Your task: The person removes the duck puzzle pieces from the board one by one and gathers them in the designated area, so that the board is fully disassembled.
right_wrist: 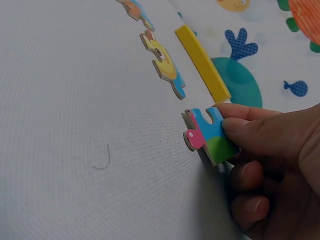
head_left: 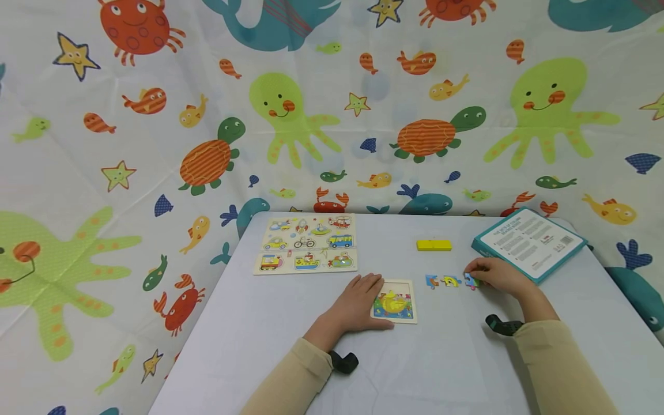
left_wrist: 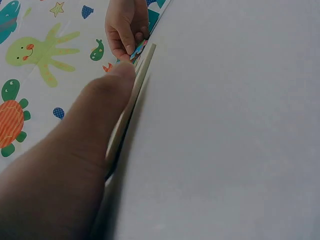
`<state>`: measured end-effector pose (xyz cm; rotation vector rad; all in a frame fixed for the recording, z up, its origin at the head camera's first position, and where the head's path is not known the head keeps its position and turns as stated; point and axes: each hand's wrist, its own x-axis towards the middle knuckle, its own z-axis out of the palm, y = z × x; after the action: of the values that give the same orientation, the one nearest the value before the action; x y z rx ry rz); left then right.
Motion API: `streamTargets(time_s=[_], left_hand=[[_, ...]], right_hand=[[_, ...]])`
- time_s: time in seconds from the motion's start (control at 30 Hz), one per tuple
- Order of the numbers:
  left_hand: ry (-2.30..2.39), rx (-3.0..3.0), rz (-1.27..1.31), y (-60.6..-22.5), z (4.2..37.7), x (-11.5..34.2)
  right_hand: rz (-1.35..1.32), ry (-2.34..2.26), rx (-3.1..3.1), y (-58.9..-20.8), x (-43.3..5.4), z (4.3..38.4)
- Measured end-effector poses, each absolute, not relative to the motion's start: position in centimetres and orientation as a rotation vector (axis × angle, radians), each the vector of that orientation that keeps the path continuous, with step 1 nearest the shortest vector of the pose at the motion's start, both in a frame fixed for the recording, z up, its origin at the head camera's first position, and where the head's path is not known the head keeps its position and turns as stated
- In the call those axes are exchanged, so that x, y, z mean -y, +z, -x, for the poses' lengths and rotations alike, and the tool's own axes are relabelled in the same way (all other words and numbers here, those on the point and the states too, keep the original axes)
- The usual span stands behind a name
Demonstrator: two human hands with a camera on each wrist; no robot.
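Observation:
My left hand (head_left: 358, 305) lies along the left side of a small square puzzle tray (head_left: 413, 300) with a yellow duck picture. Its fingers are extended near the tray's upper left corner, and the thumb lies along the near edge. The right hand (head_left: 498, 276) pinches a blue, pink and green jigsaw piece (right_wrist: 207, 135) between thumb and fingertip, tilted at the tabletop. To the left of that piece lie two more pieces: a yellow and blue one (head_left: 451, 281) with an eye on it, and an orange and blue one (head_left: 432, 281).
Behind the loose pieces lies a yellow block (head_left: 434, 245). A teal-edged box (head_left: 534, 242) rests at the back right, near my right hand. Wooden picture boards (head_left: 311, 243) with vehicles are at the back left. A sea-animal cloth (head_left: 321, 57) hangs behind the white table (head_left: 249, 346).

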<state>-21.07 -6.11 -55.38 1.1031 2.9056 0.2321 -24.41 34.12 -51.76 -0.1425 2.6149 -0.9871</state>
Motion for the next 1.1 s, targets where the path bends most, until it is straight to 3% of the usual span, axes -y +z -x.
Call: streamTargets(time_s=[1.1], left_hand=[[0.278, -2.940, -1.079, -55.5, 21.1, 6.2]], right_hand=[[0.103, -0.859, -2.712, -51.5, -33.0, 24.1]])
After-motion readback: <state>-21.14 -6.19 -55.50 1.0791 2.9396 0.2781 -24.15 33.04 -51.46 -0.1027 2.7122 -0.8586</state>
